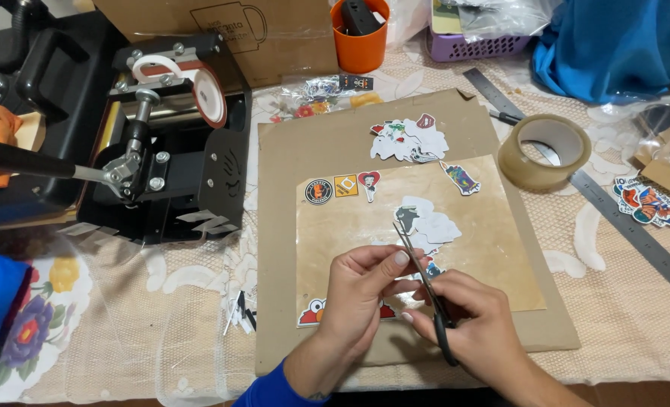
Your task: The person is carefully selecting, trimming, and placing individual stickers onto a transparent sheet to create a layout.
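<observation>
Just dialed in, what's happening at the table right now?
A person is cutting stickers over a brown board. The right hand works scissors, blades up, while the left hand pinches a small cutout at the blades. Cut stickers lie on the board; a tape roll sits right, a black press left.

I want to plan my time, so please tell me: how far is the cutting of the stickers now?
Done: several cut stickers lie piled on the cardboard sheet, and three small ones sit in a row. In hand: the right hand works scissors on a piece that the left hand pinches. Left: that piece has white paper around it, and uncut sticker packets lie to the right.
</observation>
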